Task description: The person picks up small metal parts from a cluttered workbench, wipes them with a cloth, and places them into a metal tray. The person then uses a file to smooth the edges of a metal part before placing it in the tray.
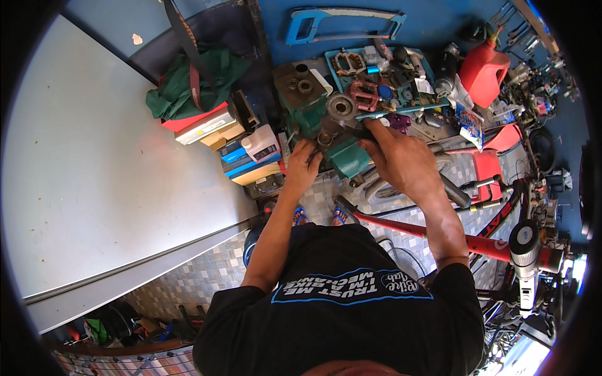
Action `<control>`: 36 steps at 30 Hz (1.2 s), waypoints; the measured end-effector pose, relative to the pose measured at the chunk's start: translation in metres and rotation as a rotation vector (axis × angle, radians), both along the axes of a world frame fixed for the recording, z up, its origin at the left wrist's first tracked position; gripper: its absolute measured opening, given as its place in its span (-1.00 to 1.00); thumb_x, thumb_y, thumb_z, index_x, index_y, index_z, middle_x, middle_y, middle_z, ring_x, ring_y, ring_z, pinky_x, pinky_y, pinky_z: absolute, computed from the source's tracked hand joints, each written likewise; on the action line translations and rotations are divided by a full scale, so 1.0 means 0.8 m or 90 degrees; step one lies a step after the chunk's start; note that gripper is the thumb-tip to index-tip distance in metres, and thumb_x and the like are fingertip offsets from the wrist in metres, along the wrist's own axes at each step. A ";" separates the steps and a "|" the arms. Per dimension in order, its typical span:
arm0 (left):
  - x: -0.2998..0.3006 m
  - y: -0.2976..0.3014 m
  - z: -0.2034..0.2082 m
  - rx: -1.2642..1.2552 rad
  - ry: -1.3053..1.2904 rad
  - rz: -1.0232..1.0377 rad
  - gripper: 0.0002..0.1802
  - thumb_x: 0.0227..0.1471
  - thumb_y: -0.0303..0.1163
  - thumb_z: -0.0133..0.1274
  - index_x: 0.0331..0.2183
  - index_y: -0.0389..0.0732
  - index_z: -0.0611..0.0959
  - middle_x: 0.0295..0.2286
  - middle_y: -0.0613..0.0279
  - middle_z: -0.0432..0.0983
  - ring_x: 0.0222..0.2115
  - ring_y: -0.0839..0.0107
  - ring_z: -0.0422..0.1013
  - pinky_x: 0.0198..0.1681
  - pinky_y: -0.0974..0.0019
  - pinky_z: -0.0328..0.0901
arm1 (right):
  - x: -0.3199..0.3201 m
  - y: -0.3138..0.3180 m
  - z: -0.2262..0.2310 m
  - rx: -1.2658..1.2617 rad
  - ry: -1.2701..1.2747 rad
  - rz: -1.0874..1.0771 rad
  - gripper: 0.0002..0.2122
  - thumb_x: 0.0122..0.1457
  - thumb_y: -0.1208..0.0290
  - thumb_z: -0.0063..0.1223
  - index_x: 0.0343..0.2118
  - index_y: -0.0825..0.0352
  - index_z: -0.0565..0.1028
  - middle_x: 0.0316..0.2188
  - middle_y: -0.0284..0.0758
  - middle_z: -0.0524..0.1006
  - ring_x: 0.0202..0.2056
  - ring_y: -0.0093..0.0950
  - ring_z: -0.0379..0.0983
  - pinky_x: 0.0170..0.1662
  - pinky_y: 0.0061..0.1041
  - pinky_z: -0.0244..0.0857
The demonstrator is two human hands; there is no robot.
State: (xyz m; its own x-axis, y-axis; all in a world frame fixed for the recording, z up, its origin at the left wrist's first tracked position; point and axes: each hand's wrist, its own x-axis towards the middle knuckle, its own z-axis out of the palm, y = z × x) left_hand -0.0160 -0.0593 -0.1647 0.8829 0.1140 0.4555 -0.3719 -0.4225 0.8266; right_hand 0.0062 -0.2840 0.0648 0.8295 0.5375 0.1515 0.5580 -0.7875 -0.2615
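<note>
A green bench vise (351, 160) stands in front of me at the bench edge. Above its jaws sits a round metal part with a ringed centre (340, 108), and a smaller ring-shaped metal piece (325, 138) lies just below it. My left hand (304, 166) is at the vise's left side, fingertips bent together near the jaws; what they pinch, if anything, is hidden. My right hand (404, 160) reaches over the vise from the right, thumb and fingers closed around a dark piece beside the round part. I cannot make out its kind.
Behind the vise, a blue tray (421, 108) holds bicycle pedals and loose parts. A red jug (484, 74) stands right of it. A blue hacksaw (346, 24) hangs on the wall. Stacked boxes (252, 168) stand left, and a red bicycle frame (401, 225) lies right.
</note>
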 end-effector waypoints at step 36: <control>-0.003 -0.001 0.006 0.010 0.022 0.005 -0.70 0.06 -0.54 0.19 -0.11 -0.36 0.65 -0.27 -0.09 0.48 -0.18 -0.16 0.42 -0.12 -0.02 0.36 | -0.012 0.014 0.044 0.223 -0.089 -0.065 -0.62 0.38 0.16 0.10 0.15 0.22 0.43 -0.25 0.01 0.66 -0.32 0.05 0.63 -0.32 0.00 0.46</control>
State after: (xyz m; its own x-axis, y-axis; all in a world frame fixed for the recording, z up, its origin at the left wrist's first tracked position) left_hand -0.0184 -0.0599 -0.1603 0.8970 0.1142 0.4271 -0.3404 -0.4380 0.8321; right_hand -0.0035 -0.2727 0.0999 0.8347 0.3488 0.4262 0.5304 -0.7176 -0.4515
